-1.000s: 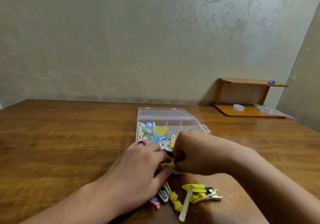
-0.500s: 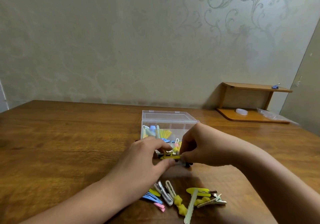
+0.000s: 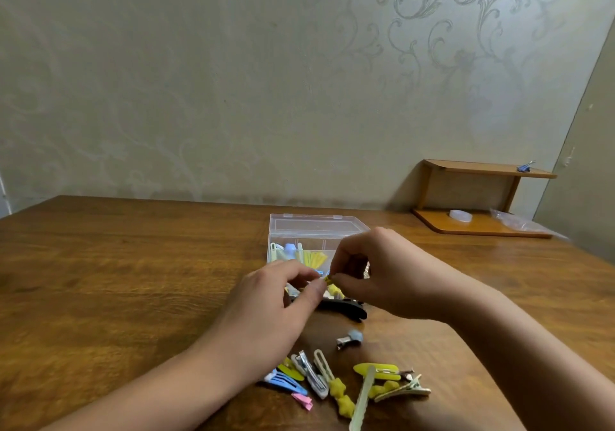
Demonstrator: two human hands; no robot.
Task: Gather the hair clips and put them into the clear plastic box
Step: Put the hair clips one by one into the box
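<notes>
The clear plastic box (image 3: 312, 227) stands open on the wooden table, with several coloured clips inside. Just in front of it, my left hand (image 3: 273, 307) and my right hand (image 3: 382, 274) pinch a small yellow hair clip (image 3: 330, 280) between their fingertips, lifted above the table. A black hair clip (image 3: 346, 307) lies under the hands. Nearer me lies a small silver clip with a blue ball (image 3: 349, 339) and a pile of loose clips (image 3: 336, 384) in yellow, blue, pink and silver.
The wooden table (image 3: 116, 280) runs to a patterned wall. At the back right stands a small wooden shelf (image 3: 482, 197) with a white lid, a plastic bag and a blue clip on top.
Both hands have risen from the table with the yellow clip between them and moved toward the box. The black clip and the blue-ball clip are now uncovered.
</notes>
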